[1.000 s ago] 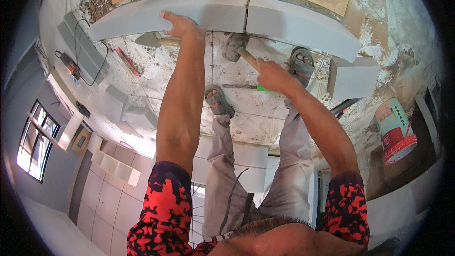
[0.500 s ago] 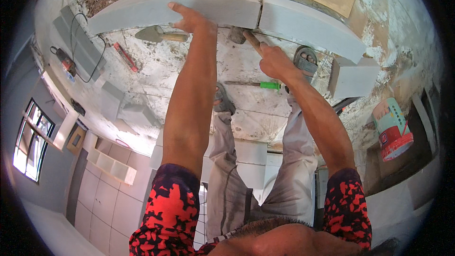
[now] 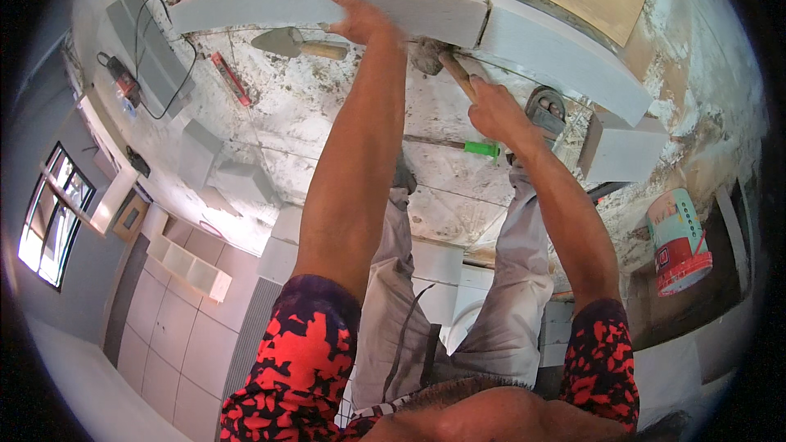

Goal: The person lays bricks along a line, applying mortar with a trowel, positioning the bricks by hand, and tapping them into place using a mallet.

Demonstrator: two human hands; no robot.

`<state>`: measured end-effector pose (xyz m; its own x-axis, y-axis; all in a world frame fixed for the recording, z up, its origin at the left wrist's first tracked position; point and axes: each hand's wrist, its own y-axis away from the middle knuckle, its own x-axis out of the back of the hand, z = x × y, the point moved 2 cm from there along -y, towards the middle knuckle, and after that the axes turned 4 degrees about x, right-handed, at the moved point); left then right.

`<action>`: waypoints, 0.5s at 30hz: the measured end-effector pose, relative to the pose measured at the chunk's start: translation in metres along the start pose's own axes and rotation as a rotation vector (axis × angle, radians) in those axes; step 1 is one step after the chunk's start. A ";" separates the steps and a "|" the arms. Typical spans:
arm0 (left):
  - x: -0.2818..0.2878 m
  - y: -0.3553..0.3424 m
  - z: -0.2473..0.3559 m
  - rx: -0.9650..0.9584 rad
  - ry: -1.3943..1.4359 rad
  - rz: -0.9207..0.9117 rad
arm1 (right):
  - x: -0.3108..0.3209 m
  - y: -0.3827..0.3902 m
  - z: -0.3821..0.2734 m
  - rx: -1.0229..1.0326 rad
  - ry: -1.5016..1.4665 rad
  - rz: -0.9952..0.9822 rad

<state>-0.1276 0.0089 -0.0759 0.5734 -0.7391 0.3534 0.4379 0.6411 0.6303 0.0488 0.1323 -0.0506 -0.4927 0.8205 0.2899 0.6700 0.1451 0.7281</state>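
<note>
On mortar-stained floor (image 3: 327, 115), left hand (image 3: 360, 20) flat on block (image 3: 327, 0), right grip (image 3: 495, 110) clenching mallet (image 3: 430, 56)

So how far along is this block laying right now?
Done: a right block sits in the row. In hand: left hand steadies the left block while right hand holds the mallet at it. Left: spare blocks lie unused.

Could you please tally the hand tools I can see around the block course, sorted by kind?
Mallet, held in the right hand: 1
Trowel, lying by the left hand: 1
Red level: 1
Green-handled tool: 1
Power tool with cord: 1
Total: 5
</note>
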 end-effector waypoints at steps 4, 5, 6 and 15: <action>0.002 -0.008 -0.003 -0.034 -0.049 0.035 | 0.010 0.003 -0.002 -0.051 -0.046 -0.071; 0.002 -0.009 -0.003 -0.038 -0.064 0.050 | 0.007 0.004 -0.001 -0.049 -0.053 -0.040; 0.001 -0.008 -0.003 -0.039 -0.079 0.064 | 0.007 0.006 -0.002 -0.051 -0.061 -0.009; 0.004 -0.015 -0.004 0.026 -0.077 0.021 | 0.004 0.064 -0.004 -0.113 -0.221 -0.224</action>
<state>-0.1296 -0.0031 -0.0866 0.5269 -0.7400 0.4181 0.4080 0.6517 0.6394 0.0881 0.1428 -0.0004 -0.4799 0.8771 -0.0177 0.4866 0.2830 0.8265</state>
